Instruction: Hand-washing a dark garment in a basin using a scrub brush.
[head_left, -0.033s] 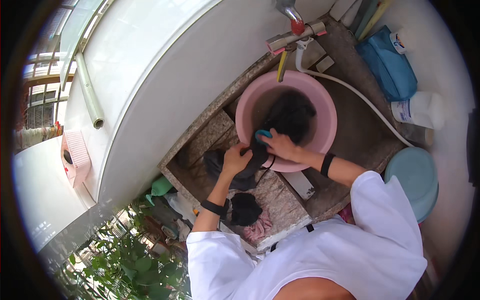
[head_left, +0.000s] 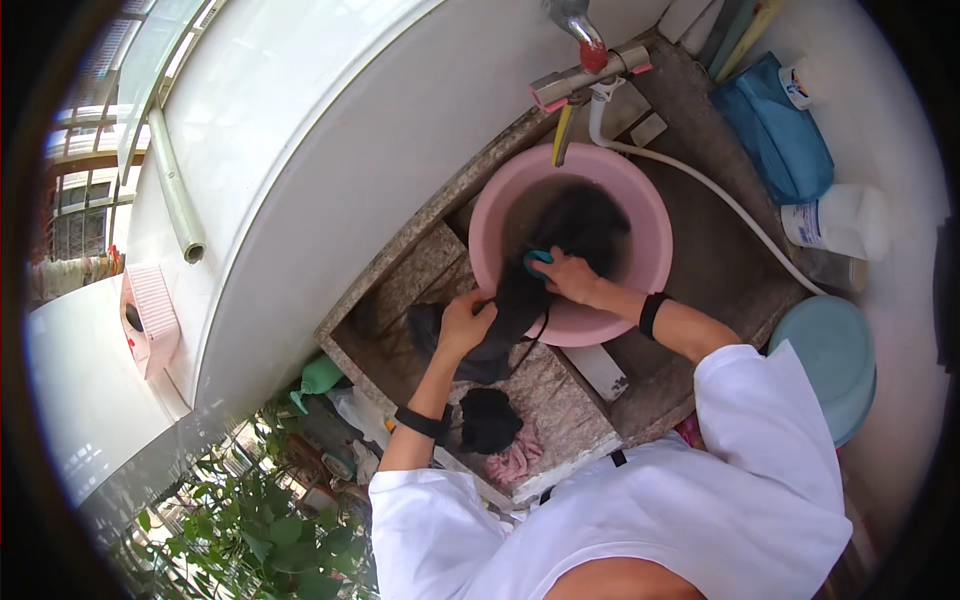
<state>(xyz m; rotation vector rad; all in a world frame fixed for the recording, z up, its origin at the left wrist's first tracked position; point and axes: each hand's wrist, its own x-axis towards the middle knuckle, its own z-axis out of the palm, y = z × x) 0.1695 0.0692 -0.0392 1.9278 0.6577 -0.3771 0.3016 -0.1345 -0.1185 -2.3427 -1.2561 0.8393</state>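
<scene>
Dark cloth (head_left: 518, 310) drapes over the near-left rim of a pink basin (head_left: 654, 210), its far part lying in murky water. With closed fingers, my left hand (head_left: 467, 325) grips the cloth's left edge beside the rim. My right hand (head_left: 573, 278) is closed on a small teal scrub brush (head_left: 537, 262), pressed against the cloth just inside the basin. The brush's underside is hidden. More of the dark cloth (head_left: 425, 330) bunches on the stone slab left of my left hand.
A black cloth bundle (head_left: 490, 420) and a pink cloth (head_left: 515, 455) lie on the stone slab (head_left: 570, 420). Above the basin are a tap (head_left: 580, 30) and a white hose (head_left: 720, 190). Rightward stand a blue bag (head_left: 775, 130), a white bottle (head_left: 835, 222) and a pale teal basin (head_left: 822, 350).
My right hand and the brush have slid a little up and to the right along the cloth, further into the basin. My left hand stays almost in place.
</scene>
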